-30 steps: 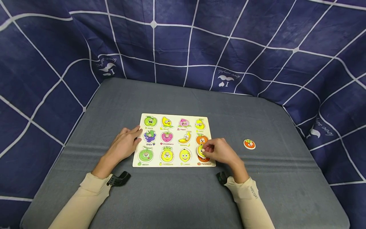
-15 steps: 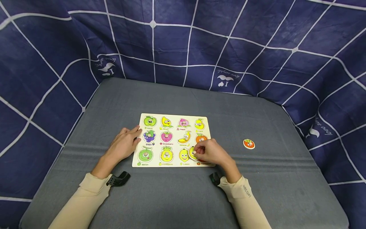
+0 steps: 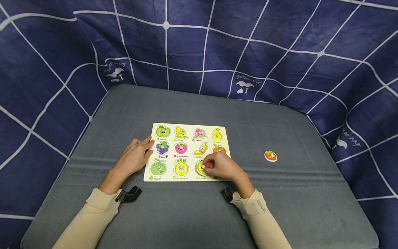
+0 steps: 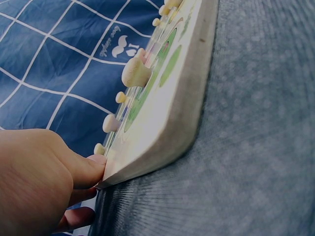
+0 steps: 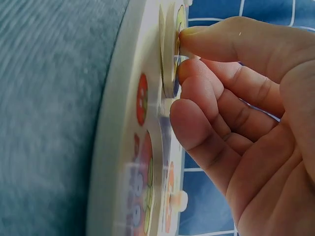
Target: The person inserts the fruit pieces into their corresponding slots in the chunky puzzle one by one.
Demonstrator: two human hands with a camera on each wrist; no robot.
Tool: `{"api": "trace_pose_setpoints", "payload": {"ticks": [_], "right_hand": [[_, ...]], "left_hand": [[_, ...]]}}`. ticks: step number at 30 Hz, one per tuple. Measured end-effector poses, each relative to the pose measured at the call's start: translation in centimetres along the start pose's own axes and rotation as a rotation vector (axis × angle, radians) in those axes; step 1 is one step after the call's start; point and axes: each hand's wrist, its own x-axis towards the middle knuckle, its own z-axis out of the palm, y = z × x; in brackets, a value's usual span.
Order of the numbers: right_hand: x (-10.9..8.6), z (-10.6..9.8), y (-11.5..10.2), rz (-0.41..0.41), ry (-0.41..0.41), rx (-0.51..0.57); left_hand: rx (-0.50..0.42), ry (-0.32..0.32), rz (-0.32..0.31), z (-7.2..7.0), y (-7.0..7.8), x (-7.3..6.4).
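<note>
A wooden fruit knob puzzle board [image 3: 170, 169] lies on the grey table. My right hand [image 3: 223, 166] pinches the knob of a yellow lemon puzzle piece [image 3: 197, 167] between thumb and fingertips. That piece overlaps the lemon picture in the bottom row; in the right wrist view, the lemon piece [image 5: 169, 54] stands slightly tilted and not flush with the board. My left hand [image 3: 135, 157] touches the board's left edge with relaxed fingers; the left wrist view has the left hand's [image 4: 44, 172] thumb against the board corner. My right hand partly hides the bottom right picture.
An orange persimmon piece [image 3: 270, 156] lies on the table [image 3: 298, 207] right of the board. Several knobbed fruit pieces, such as the grape [image 3: 162, 148] and pineapple [image 3: 181, 168], sit in the board. A blue checked cloth [image 3: 186, 45] surrounds the table's back and sides.
My right hand has slid left along the bottom row with the lemon piece, from over the persimmon picture to over the lemon picture. The left hand has stayed in place.
</note>
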Motion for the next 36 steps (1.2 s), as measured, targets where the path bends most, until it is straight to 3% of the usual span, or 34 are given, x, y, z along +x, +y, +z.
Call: {"api": "trace_pose_setpoints", "payload": {"ticks": [36], "right_hand": [[0.45, 0.97, -0.06, -0.007, 0.016, -0.079]], "left_hand": [[0.007, -0.004, -0.01, -0.11, 0.05, 0.09]]}}
